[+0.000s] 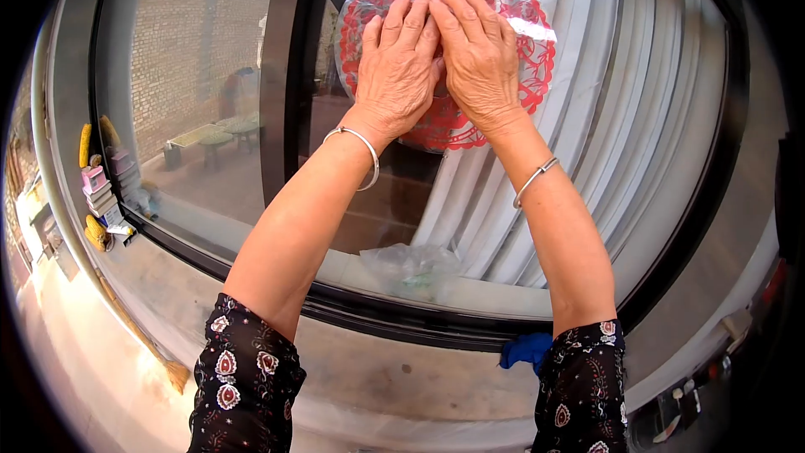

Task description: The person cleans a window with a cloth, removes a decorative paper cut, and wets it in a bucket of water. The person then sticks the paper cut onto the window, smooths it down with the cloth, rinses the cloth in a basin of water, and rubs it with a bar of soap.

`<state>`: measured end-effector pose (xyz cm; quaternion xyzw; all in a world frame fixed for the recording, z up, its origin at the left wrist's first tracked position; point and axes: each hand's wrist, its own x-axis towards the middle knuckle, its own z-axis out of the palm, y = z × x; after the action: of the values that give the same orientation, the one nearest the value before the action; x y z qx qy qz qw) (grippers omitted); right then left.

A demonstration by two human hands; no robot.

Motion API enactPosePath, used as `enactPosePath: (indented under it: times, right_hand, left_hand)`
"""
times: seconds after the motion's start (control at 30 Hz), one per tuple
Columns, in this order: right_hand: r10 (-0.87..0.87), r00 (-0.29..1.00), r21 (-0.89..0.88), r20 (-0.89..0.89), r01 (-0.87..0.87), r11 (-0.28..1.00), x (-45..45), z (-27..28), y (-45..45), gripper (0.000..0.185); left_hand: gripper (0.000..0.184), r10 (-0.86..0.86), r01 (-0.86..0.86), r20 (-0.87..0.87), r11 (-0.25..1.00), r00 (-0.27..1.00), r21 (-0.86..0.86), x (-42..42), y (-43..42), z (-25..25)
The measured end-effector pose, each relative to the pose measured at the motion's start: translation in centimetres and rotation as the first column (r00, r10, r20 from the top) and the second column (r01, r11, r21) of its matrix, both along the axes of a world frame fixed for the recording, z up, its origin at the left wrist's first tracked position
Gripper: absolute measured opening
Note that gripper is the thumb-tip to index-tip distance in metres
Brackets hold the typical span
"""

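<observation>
A round red paper-cut window decoration [537, 75] on a clear backing is against the window glass [579, 59]. My left hand [397, 67] lies flat on its middle, fingers stretched upward. Beside it my right hand [480, 59] also presses flat, its fingertips close to those of the left. Both hands hide the centre of the decoration. Each wrist wears a silver bangle, and neither hand grips anything.
White curtains [646, 143] hang behind the glass. On the sill [394, 365] lies a blue cloth [527, 351]. Boxes [99, 189] and yellow corn cobs [85, 145] stand at the left end. A broom [174, 373] leans below. A clear plastic bag [411, 267] shows behind the pane.
</observation>
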<state>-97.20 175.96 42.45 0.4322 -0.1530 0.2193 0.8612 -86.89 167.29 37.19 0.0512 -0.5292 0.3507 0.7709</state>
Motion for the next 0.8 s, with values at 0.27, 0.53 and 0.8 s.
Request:
enactPosePath:
  times: [0.27,0.53,0.8]
  right_hand:
    - [-0.016,0.941,0.055,0.339,-0.002,0.998,-7.1,0.3,-0.5,0.055]
    - [-0.022,0.879,0.006,0.475,0.022,1.000,-10.8,-0.3,-1.3,0.061]
    - [-0.070,0.907,0.073,0.415,0.044,0.996,-11.4,0.7,-1.6,0.060]
  left_hand:
    - [0.063,0.015,-0.018,0.040,0.997,0.999,0.079,-3.5,-4.5,0.9]
    - [0.065,0.043,-0.053,0.098,0.994,0.994,0.100,-5.5,-6.3,0.4]
    - [0.067,0.059,-0.076,0.398,0.997,0.915,0.027,-6.6,-4.9,-2.0]
